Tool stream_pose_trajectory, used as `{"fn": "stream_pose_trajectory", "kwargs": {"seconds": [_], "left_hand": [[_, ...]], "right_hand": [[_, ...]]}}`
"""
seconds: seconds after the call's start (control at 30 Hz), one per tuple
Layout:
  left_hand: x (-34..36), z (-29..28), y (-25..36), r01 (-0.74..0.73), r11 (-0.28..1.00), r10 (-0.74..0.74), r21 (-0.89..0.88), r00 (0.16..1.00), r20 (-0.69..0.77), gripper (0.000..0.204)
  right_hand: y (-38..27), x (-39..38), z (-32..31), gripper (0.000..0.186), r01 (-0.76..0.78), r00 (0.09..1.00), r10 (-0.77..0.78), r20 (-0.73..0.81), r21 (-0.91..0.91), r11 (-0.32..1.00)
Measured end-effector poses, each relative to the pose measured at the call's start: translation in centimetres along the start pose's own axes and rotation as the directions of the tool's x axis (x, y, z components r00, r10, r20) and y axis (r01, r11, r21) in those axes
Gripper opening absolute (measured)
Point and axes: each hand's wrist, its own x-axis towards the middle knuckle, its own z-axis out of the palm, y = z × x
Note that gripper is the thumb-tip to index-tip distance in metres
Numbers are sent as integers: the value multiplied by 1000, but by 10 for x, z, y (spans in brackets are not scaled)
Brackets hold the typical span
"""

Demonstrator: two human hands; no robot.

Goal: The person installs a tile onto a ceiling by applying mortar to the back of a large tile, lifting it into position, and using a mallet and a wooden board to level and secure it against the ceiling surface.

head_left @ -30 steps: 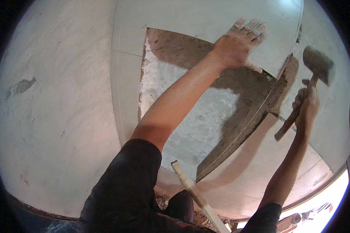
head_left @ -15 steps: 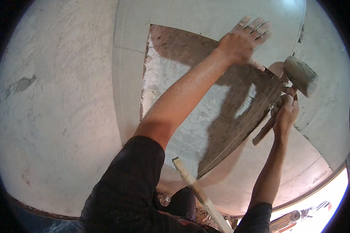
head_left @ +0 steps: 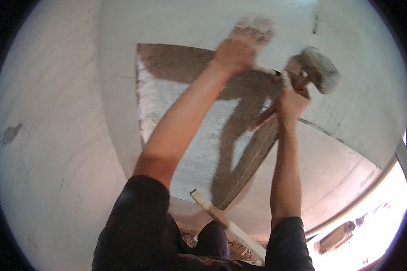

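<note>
My right hand (head_left: 293,103) is closed round the handle of a rubber mallet (head_left: 320,70). The thick, dusty grey head is over a large pale slab (head_left: 343,101), blurred by motion; whether it touches is not clear. Farther up and left, my left hand (head_left: 246,45) reaches over the upper slab (head_left: 181,22), its pale, dusty fingers stretched out and somewhat smeared. Nothing shows in that hand. Below both hands is a gap (head_left: 160,106) between the slabs, with brown, rough edges and a whitish-grey bed, crossed by arm shadows.
A long wooden batten (head_left: 228,226) lies slanting near my knees, one end over the gap's lower edge. A thin string line (head_left: 244,183) runs along the gap's right side. A broad pale slab surface (head_left: 54,135) spreads to the left. Bright light and a few blurred objects show at lower right.
The view has shifted. My right hand and the mallet have come nearer to my left hand, the handle now lying across the gap's right edge. The left hand stays over the upper slab.
</note>
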Motion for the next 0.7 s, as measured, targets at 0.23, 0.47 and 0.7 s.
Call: {"fn": "stream_pose_trajectory", "kwargs": {"seconds": [0.23,0.47,0.7], "left_hand": [[-3,-3,3,36,998,-36,47,999,-8,110],[-1,2,3,19,991,-13,134,999,-47,109],[-2,2,4,24,977,-15,211,999,-43,105]], "right_hand": [[1,7,11,26,70,996,-68,-64,20,997],[15,16,13,22,216,972,-214,-92,3,976],[15,13,12,26,168,986,-164,-40,136,976]]}}
